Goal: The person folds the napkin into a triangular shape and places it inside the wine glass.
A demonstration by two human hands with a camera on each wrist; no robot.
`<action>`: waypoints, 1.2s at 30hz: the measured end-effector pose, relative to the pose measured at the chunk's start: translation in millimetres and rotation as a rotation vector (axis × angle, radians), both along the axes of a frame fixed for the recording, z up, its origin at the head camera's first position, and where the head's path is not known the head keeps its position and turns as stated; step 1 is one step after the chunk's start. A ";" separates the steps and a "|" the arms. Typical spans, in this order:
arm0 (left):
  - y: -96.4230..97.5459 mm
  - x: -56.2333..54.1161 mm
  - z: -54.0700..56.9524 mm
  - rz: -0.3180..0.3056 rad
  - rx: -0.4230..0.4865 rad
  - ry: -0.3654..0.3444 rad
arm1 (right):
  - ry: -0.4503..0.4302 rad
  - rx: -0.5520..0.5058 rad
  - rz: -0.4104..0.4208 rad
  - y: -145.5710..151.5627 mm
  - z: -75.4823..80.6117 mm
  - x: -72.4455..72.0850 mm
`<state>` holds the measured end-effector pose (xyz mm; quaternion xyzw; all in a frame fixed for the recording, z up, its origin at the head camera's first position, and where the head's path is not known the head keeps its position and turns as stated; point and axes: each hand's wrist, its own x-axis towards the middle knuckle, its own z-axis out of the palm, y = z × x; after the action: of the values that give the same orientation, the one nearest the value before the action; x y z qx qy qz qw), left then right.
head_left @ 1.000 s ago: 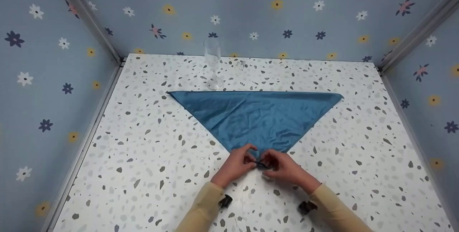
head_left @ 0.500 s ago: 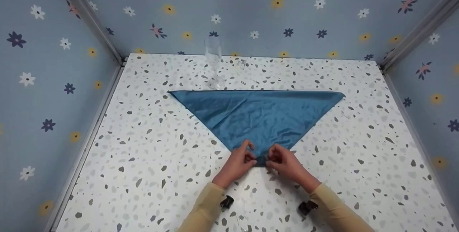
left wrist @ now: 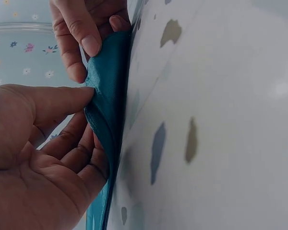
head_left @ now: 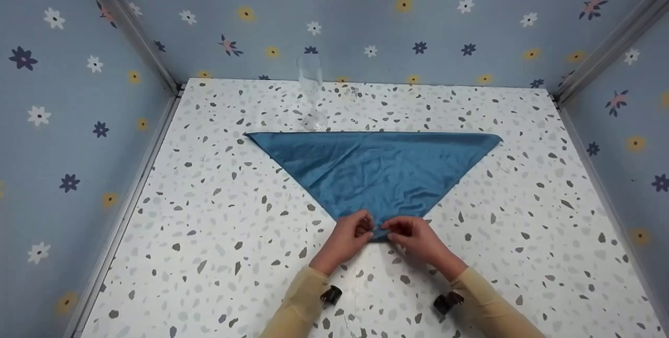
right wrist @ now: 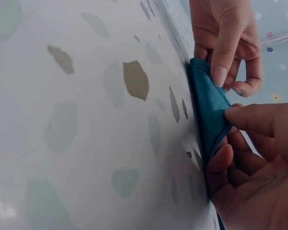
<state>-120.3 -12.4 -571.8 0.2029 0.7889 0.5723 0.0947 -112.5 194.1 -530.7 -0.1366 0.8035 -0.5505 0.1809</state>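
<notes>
A blue satin cloth napkin (head_left: 376, 176) lies as a wide triangle with its long edge at the back. Its near tip is turned over, making a short straight front edge. My left hand (head_left: 350, 236) pinches the left end of this small fold (left wrist: 108, 72), thumb on top. On the right end, my right hand (head_left: 418, 239) pinches the fold too, a short gap away from the left. In the right wrist view, the right thumb (right wrist: 249, 117) presses the teal-looking fold (right wrist: 209, 100), with fingers beneath. The turned-over tip is partly hidden by the fingers.
A clear champagne flute (head_left: 311, 87) stands upright just behind the napkin's back edge, left of centre. The speckled white table (head_left: 209, 233) is bounded by flowered panels (head_left: 366, 19) at the back and both sides. Black wrist cameras (head_left: 331, 295) sit at the sleeves.
A second ago both hands held a dark, raised bit of the near tip. It has since been turned over into a straight front fold, and the fingers have drawn in lower onto it.
</notes>
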 end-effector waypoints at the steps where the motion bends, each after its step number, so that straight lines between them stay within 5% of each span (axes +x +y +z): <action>1: 0.0 0.0 0.3 0.001 -0.003 -0.003 | -0.004 0.004 -0.002 0.4 -2.9 -0.8; 9: -0.3 0.5 0.7 0.013 -0.013 0.000 | 0.024 0.049 -0.031 5.7 -32.4 -7.7; 15: -0.8 1.9 0.1 0.017 -0.009 0.002 | 0.069 0.077 -0.052 4.5 -31.9 -7.4; 18: -0.4 2.0 0.7 0.006 0.006 -0.011 | 0.119 0.095 -0.047 -0.3 -18.2 -3.3; 23: 0.4 0.9 1.6 -0.015 0.000 -0.009 | 0.180 0.118 -0.018 1.1 -22.8 -5.7; 25: 0.6 0.7 2.0 -0.017 -0.006 -0.007 | 0.172 0.128 -0.020 4.5 -33.6 -9.6; 36: 6.1 -3.9 2.7 0.023 0.096 -0.007 | 0.124 0.135 -0.042 3.6 -29.8 -17.2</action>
<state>-124.2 -6.3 -569.1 0.1960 0.7625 0.6112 0.0811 -129.7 197.7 -560.5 -0.1410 0.8512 -0.4892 0.1280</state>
